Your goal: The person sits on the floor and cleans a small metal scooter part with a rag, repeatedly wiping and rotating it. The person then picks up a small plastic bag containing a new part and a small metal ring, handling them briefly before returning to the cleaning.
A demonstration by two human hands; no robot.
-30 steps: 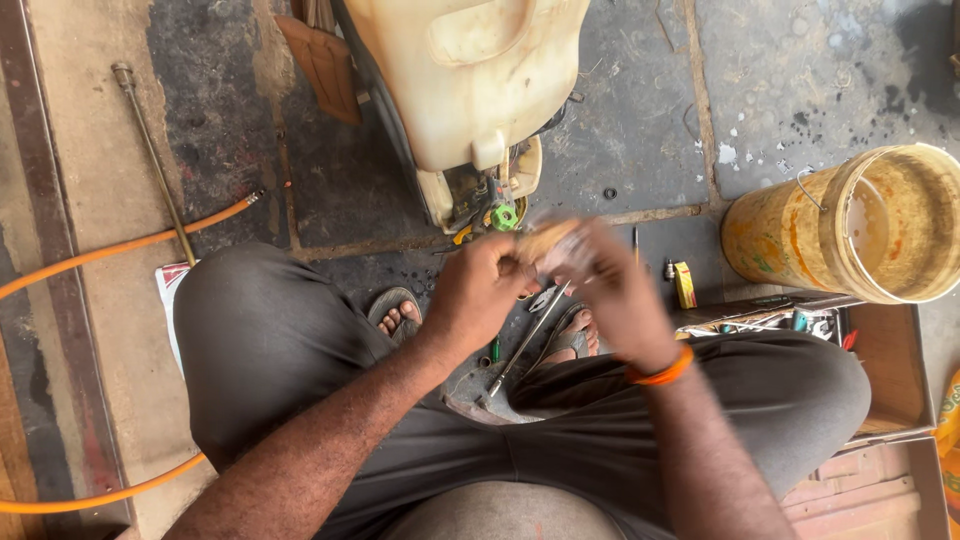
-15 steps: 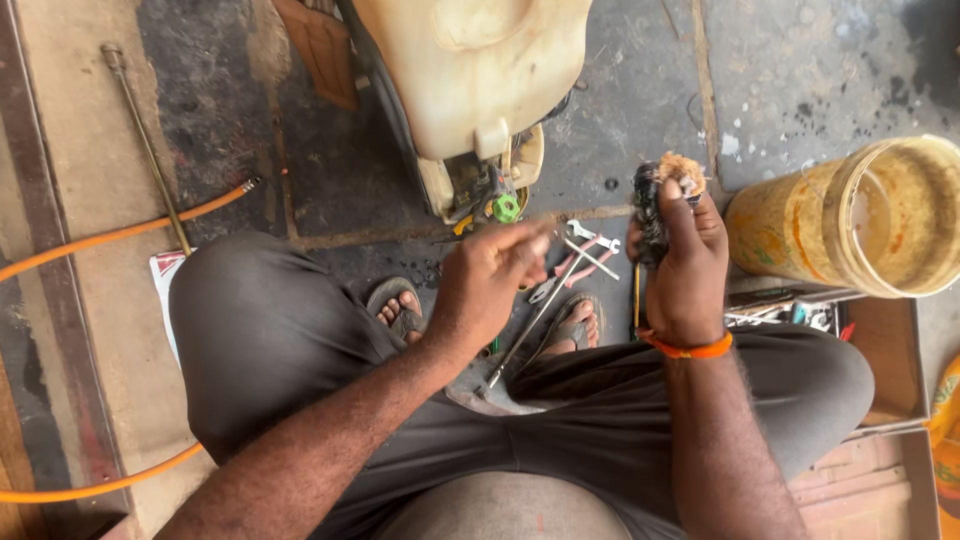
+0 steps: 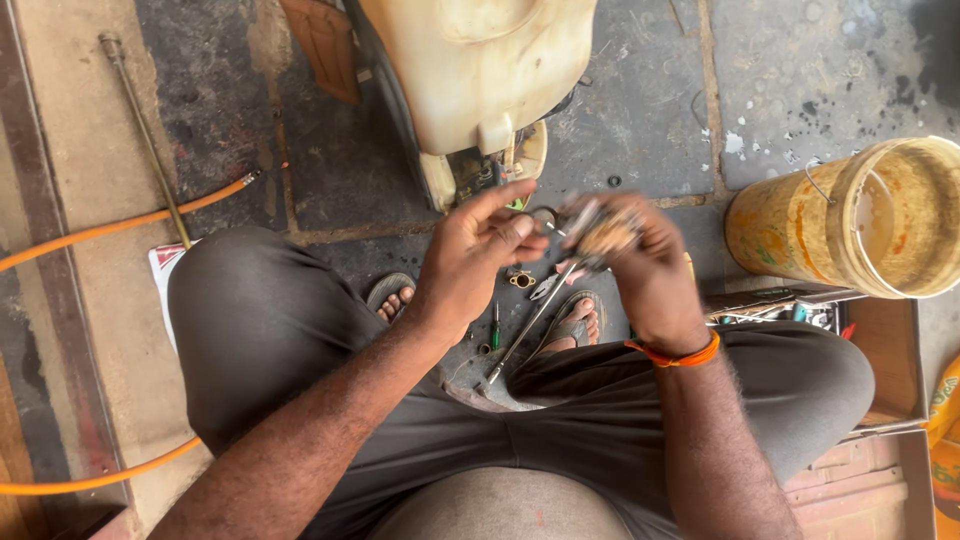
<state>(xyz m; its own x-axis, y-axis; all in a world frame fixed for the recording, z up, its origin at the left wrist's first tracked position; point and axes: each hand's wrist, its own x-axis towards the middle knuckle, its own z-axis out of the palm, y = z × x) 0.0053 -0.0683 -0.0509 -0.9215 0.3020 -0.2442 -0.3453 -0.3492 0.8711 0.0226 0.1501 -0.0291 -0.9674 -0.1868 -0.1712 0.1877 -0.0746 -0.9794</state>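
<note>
Stone floor below; small blurred part (image 3: 600, 228) between both hands' fingers (image 3: 520, 232).

A small metal part (image 3: 598, 228), blurred, with pale tan and grey patches, sits in the right hand (image 3: 645, 270), raised above the floor between the knees. The left hand (image 3: 470, 262) meets it from the side, its fingers (image 3: 520, 232) touching the part's left end. Its exact shape cannot be told through the blur.
</note>
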